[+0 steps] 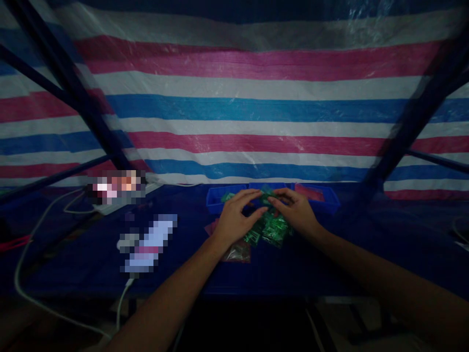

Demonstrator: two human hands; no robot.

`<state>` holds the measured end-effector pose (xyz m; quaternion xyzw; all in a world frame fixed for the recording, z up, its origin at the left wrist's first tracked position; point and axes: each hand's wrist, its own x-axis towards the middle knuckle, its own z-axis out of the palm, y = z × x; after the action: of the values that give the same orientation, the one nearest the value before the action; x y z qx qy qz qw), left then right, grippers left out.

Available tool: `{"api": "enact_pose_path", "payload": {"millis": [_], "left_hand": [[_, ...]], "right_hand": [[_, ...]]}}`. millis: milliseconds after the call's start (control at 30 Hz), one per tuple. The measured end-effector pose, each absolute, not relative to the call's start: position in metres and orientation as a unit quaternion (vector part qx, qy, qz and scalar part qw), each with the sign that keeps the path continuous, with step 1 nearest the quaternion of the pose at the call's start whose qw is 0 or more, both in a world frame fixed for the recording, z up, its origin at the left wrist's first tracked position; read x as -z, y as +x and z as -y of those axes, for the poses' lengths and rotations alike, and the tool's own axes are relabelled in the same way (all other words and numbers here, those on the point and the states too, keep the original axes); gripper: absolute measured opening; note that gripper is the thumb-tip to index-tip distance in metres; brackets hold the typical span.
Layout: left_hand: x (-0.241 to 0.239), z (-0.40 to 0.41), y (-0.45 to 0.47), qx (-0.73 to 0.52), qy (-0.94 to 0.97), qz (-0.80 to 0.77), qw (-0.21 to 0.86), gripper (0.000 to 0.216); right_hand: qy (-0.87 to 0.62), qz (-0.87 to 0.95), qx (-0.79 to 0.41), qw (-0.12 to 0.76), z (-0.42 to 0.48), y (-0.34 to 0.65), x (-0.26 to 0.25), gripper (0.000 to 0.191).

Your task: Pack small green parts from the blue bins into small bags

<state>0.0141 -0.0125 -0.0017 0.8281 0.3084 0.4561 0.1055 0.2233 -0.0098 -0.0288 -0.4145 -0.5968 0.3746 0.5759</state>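
A heap of small shiny green plastic packets (275, 229) lies on the dark blue table between my hands. My right hand (298, 212) has its fingers and thumb closed on a green plastic packet (268, 193) above the heap. From the other side, my left hand (236, 215) curves in with fingers and thumb apart, fingertips close to that packet; whether they touch it is unclear. Under my left wrist lies a clear packet with reddish edges (237, 253). Pinkish packets (211, 228) show beside that hand, partly hidden by it.
Blue trays (330, 201) stand behind my hands; the right one holds reddish packets (309, 192), the left one something green (227, 197). A pixelated phone-like object (152, 244) with a white cable (120, 305) is at left. A striped sheet (249, 107) and dark frame bars (421, 122) close off the back.
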Motion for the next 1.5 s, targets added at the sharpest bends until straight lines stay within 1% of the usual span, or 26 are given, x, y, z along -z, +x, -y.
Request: {"api": "enact_pose_path", "payload": {"millis": [67, 100, 233, 333, 433, 500, 600, 667, 767, 900, 967, 1067, 1100, 1233, 1300, 1367, 1433, 1500], "left_hand": [[0.003, 0.013, 0.015, -0.440, 0.834, -0.308, 0.122, 0.043], [0.004, 0.012, 0.015, -0.438, 0.832, -0.315, 0.126, 0.043], [0.005, 0.010, 0.015, -0.448, 0.811, -0.354, 0.129, 0.034], [0.005, 0.009, 0.014, -0.451, 0.800, -0.372, 0.136, 0.030], [0.004, 0.009, 0.013, -0.451, 0.797, -0.369, 0.159, 0.022], [0.005, 0.009, 0.014, -0.457, 0.795, -0.355, 0.183, 0.020], [0.007, 0.009, 0.016, -0.469, 0.785, -0.325, 0.243, 0.026], [0.009, 0.009, 0.017, -0.477, 0.778, -0.316, 0.260, 0.034], [0.008, 0.008, 0.017, -0.502, 0.774, -0.325, 0.210, 0.039], [0.005, 0.010, 0.016, -0.503, 0.797, -0.311, 0.123, 0.028], [0.005, 0.012, 0.016, -0.480, 0.819, -0.291, 0.120, 0.029], [0.005, 0.013, 0.016, -0.445, 0.842, -0.273, 0.135, 0.044], [0.005, 0.013, 0.016, -0.441, 0.845, -0.272, 0.134, 0.045], [0.003, 0.011, 0.015, -0.465, 0.826, -0.293, 0.121, 0.025], [0.002, 0.010, 0.013, -0.480, 0.809, -0.315, 0.123, 0.022], [0.003, 0.008, 0.012, -0.492, 0.794, -0.335, 0.125, 0.022], [0.005, 0.007, 0.012, -0.498, 0.781, -0.353, 0.134, 0.025], [0.007, 0.006, 0.012, -0.498, 0.771, -0.361, 0.165, 0.032]], "right_hand": [[-0.390, 0.611, -0.403, 0.558, 0.014, 0.221, 0.025, 0.038], [-0.380, 0.619, -0.412, 0.550, 0.017, 0.221, 0.024, 0.038], [-0.367, 0.637, -0.416, 0.535, 0.021, 0.220, 0.019, 0.036], [-0.386, 0.619, -0.393, 0.560, 0.017, 0.221, 0.022, 0.034], [-0.391, 0.601, -0.367, 0.593, 0.013, 0.221, 0.026, 0.039], [-0.384, 0.618, -0.366, 0.580, 0.013, 0.221, 0.028, 0.042], [-0.372, 0.656, -0.366, 0.546, 0.015, 0.219, 0.029, 0.032], [-0.374, 0.654, -0.369, 0.544, 0.014, 0.219, 0.030, 0.029], [-0.397, 0.620, -0.384, 0.557, 0.011, 0.222, 0.031, 0.032], [-0.413, 0.574, -0.390, 0.590, 0.007, 0.224, 0.031, 0.035], [-0.403, 0.574, -0.392, 0.595, 0.009, 0.223, 0.030, 0.036], [-0.361, 0.606, -0.403, 0.583, 0.017, 0.219, 0.025, 0.031], [-0.350, 0.617, -0.406, 0.576, 0.020, 0.217, 0.023, 0.029], [-0.351, 0.637, -0.393, 0.563, 0.027, 0.216, 0.018, 0.028], [-0.368, 0.626, -0.370, 0.579, 0.025, 0.218, 0.019, 0.028], [-0.382, 0.605, -0.344, 0.608, 0.021, 0.219, 0.021, 0.032], [-0.379, 0.600, -0.328, 0.624, 0.018, 0.220, 0.024, 0.047], [-0.369, 0.615, -0.329, 0.614, 0.016, 0.220, 0.026, 0.060]]}}
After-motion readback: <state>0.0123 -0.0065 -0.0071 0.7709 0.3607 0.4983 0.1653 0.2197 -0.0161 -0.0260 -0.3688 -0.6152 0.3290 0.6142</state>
